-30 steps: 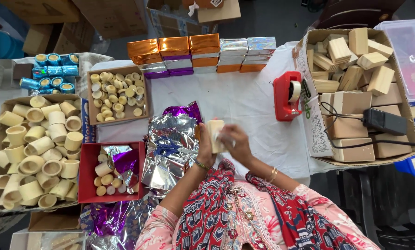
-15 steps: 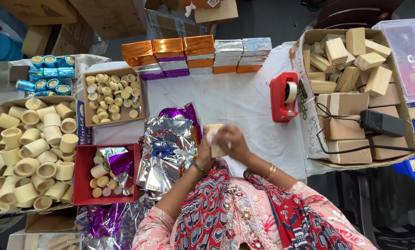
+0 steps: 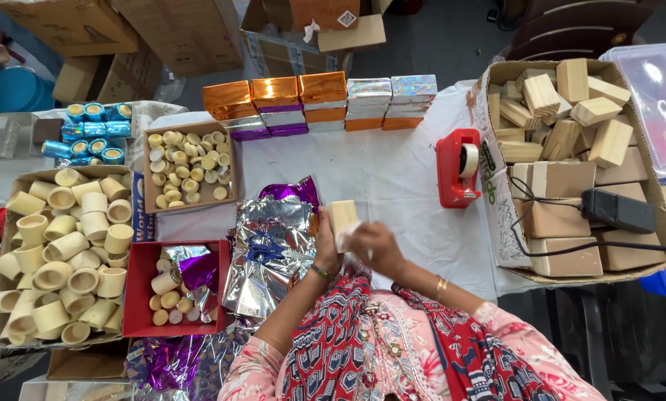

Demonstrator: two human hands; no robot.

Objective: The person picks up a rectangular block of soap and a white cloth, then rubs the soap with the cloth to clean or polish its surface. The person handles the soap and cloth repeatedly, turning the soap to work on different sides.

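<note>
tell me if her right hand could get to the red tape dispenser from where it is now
Probably yes. The right hand sits by the wooden block, and only bare white tablecloth lies between it and the red tape dispenser. It is busy at the block with the left hand, though.

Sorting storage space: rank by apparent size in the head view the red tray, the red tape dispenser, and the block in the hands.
1. red tray
2. red tape dispenser
3. wooden block, though it sits nearer the camera.

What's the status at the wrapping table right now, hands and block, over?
Left hand grips wooden block from the side. Right hand presses its front face. Block held upright above white table, beside the silver foil sheets. Nothing blocking.
</note>
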